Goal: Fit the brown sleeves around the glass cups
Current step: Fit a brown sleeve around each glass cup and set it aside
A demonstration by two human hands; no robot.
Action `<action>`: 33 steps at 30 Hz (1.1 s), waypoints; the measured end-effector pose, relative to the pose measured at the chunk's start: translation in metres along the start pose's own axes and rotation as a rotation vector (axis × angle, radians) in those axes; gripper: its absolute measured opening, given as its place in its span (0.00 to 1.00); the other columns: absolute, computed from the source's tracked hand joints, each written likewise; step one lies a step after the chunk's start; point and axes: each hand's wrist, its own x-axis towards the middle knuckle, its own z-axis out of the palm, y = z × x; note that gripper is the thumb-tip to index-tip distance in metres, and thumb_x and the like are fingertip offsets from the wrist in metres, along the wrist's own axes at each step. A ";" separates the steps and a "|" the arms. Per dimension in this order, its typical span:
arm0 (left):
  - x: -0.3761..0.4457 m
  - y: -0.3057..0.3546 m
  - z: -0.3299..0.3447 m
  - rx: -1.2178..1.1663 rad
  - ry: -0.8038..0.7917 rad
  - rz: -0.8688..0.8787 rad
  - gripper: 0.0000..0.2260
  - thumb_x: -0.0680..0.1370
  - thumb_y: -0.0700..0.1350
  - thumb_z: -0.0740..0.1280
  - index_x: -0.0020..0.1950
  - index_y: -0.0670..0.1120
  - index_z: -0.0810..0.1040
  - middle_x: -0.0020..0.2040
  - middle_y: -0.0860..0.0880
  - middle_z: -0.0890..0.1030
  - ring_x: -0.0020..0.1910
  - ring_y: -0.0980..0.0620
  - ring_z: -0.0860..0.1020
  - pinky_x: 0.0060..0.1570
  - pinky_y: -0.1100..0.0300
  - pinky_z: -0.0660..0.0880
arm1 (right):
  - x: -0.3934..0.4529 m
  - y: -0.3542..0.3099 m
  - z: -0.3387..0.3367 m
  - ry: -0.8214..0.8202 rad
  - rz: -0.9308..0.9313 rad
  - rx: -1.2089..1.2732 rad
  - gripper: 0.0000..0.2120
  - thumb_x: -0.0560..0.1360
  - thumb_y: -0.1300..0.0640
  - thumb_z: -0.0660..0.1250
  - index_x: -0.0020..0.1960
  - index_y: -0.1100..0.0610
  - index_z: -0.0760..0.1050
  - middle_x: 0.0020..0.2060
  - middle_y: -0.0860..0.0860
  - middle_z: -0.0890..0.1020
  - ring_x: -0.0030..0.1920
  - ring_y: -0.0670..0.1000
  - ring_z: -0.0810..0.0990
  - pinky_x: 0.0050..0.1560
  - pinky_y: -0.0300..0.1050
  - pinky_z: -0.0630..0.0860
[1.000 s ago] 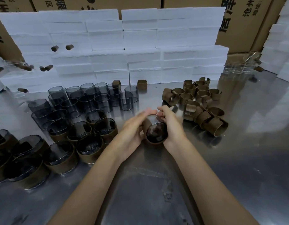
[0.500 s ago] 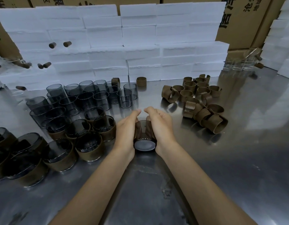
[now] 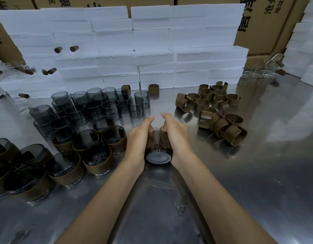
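Both hands, left (image 3: 138, 138) and right (image 3: 176, 136), grip cup (image 3: 158, 152), fingers curled, seating sleeve (image 3: 165, 140); next, stand it beside finished cups (image 3: 97, 158).

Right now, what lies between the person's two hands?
In the head view, a smoky glass cup with a brown sleeve round it, gripped by left hand and right hand.

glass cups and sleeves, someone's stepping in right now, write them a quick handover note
Left hand and right hand together grip one glass cup, base toward the camera, brown sleeve around it.
Done: sleeved cups stand at near left on the metal table.
Left: bare cups stand behind them; loose sleeves lie piled at right.
Next, probably: seat this sleeve, set the cup with the sleeved ones, take a bare cup.
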 end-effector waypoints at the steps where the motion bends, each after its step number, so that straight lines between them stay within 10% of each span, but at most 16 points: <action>1: -0.001 0.001 0.000 0.026 -0.063 0.028 0.17 0.76 0.57 0.72 0.31 0.51 0.78 0.33 0.49 0.80 0.34 0.52 0.81 0.43 0.56 0.75 | 0.001 -0.003 -0.002 0.040 -0.023 0.012 0.28 0.79 0.49 0.68 0.22 0.50 0.63 0.22 0.47 0.66 0.22 0.47 0.66 0.27 0.38 0.66; 4: -0.007 -0.001 0.003 0.138 -0.257 0.065 0.23 0.66 0.67 0.75 0.53 0.54 0.81 0.52 0.49 0.85 0.51 0.52 0.85 0.54 0.55 0.79 | 0.004 -0.015 -0.012 0.200 -0.179 0.047 0.28 0.80 0.50 0.67 0.22 0.51 0.66 0.21 0.46 0.67 0.22 0.44 0.68 0.30 0.38 0.69; 7: -0.011 -0.006 0.011 0.266 -0.381 0.039 0.36 0.59 0.68 0.78 0.63 0.58 0.75 0.50 0.53 0.84 0.48 0.53 0.83 0.46 0.57 0.77 | 0.007 -0.025 -0.024 0.316 -0.327 0.078 0.28 0.80 0.50 0.66 0.22 0.54 0.68 0.24 0.51 0.72 0.28 0.45 0.72 0.38 0.42 0.71; 12: -0.004 -0.005 0.007 -0.067 -0.330 -0.051 0.31 0.67 0.53 0.83 0.65 0.45 0.77 0.50 0.42 0.86 0.43 0.50 0.84 0.42 0.57 0.80 | 0.005 -0.026 -0.025 0.190 -0.308 0.087 0.21 0.80 0.48 0.64 0.31 0.54 0.79 0.34 0.55 0.82 0.36 0.46 0.79 0.36 0.35 0.77; 15: -0.002 0.004 0.003 -0.359 -0.302 -0.131 0.28 0.72 0.53 0.73 0.66 0.39 0.76 0.48 0.39 0.83 0.44 0.47 0.83 0.42 0.59 0.82 | 0.008 -0.023 -0.023 0.101 -0.236 0.033 0.14 0.82 0.47 0.62 0.51 0.54 0.83 0.55 0.52 0.85 0.58 0.50 0.81 0.60 0.46 0.77; 22: 0.001 0.016 -0.009 -0.661 -0.285 -0.132 0.20 0.85 0.51 0.60 0.66 0.36 0.78 0.58 0.36 0.84 0.54 0.43 0.85 0.49 0.54 0.84 | 0.003 -0.011 -0.015 -0.348 -0.081 -0.028 0.10 0.69 0.48 0.65 0.46 0.50 0.82 0.44 0.49 0.84 0.48 0.47 0.81 0.52 0.47 0.76; 29: 0.008 0.012 -0.014 -0.618 -0.210 -0.088 0.18 0.87 0.51 0.58 0.60 0.39 0.80 0.51 0.41 0.87 0.51 0.46 0.87 0.47 0.54 0.84 | 0.002 -0.001 -0.009 -0.197 -0.369 -0.367 0.18 0.71 0.47 0.77 0.60 0.41 0.78 0.56 0.39 0.83 0.59 0.34 0.77 0.51 0.27 0.73; 33: 0.012 0.008 -0.013 -0.512 -0.163 -0.042 0.18 0.87 0.51 0.56 0.60 0.40 0.80 0.52 0.42 0.87 0.54 0.46 0.86 0.48 0.55 0.84 | 0.002 0.000 -0.006 -0.096 -0.403 -0.466 0.23 0.71 0.49 0.79 0.64 0.45 0.76 0.60 0.48 0.80 0.59 0.39 0.76 0.57 0.41 0.79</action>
